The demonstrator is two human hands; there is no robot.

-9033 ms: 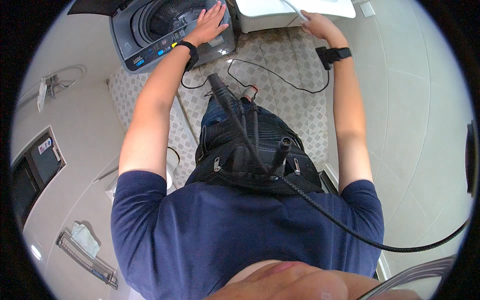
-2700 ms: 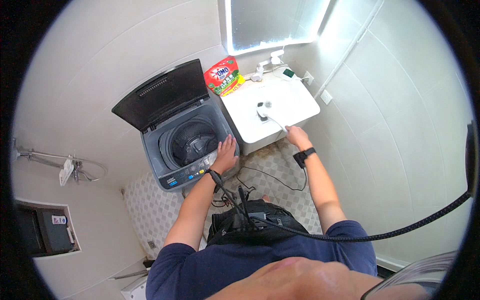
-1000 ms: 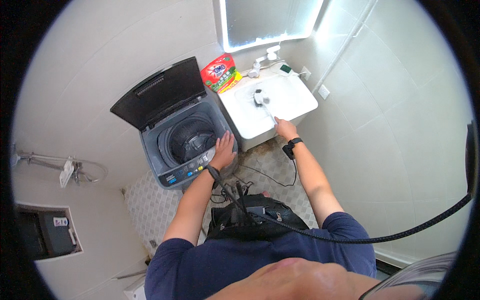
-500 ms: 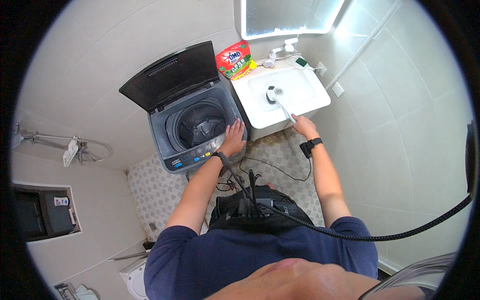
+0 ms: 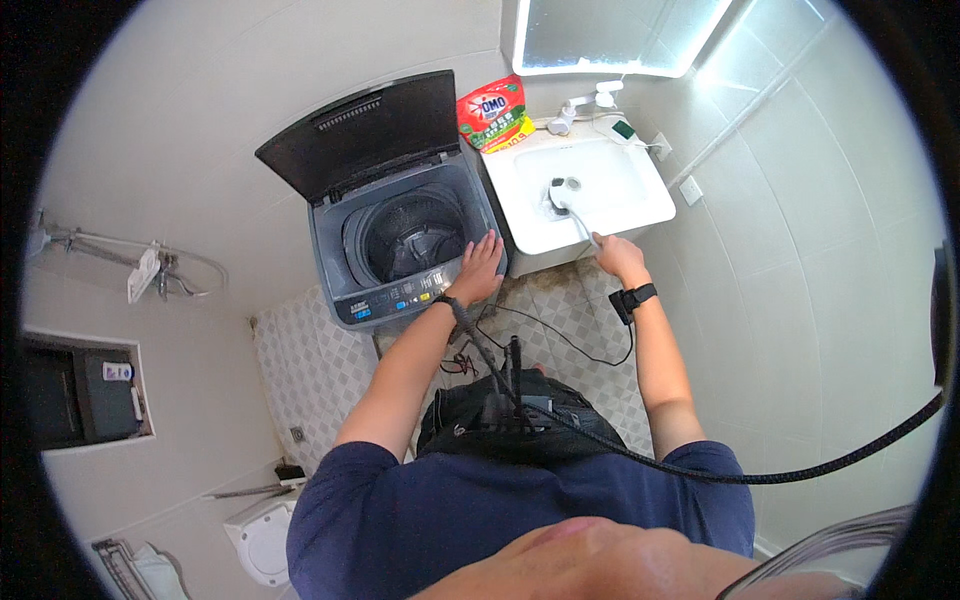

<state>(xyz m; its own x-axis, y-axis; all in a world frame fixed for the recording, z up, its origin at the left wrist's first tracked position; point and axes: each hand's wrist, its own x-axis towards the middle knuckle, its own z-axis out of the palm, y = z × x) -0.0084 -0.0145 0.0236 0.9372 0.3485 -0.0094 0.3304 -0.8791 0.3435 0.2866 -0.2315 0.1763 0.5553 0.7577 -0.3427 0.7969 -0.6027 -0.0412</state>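
Tiled washroom, pale walls (image 5: 225, 150), patterned tile floor (image 5: 325, 345). Largest item: grey top-loading washing machine (image 5: 392, 284), black lid raised, drum exposed. To its right, a white sink (image 5: 612, 206), basin facing up. Above the sink, a light-edged mirror (image 5: 615, 38). At the sink's rear left corner, beside the machine, a red, green and yellow packet (image 5: 492, 112); to its right, a white tap (image 5: 582, 108).

Left hand (image 5: 480, 268): back of hand up, fingers extended, resting on the machine's front right corner, gripping nothing. Right hand (image 5: 621, 257): at the sink's front edge, fingers curled closed around the near end of a white long-handled tool (image 5: 579, 217).

Tool position: handle runs forward and left from the fingers over the front rim; head lies inside the basin, well clear of the fingertips, just beside the drain (image 5: 573, 184). Appearance: slim, pale handle; broader, rounded white head; dark patch at its left edge, possibly bristles, too small to tell.
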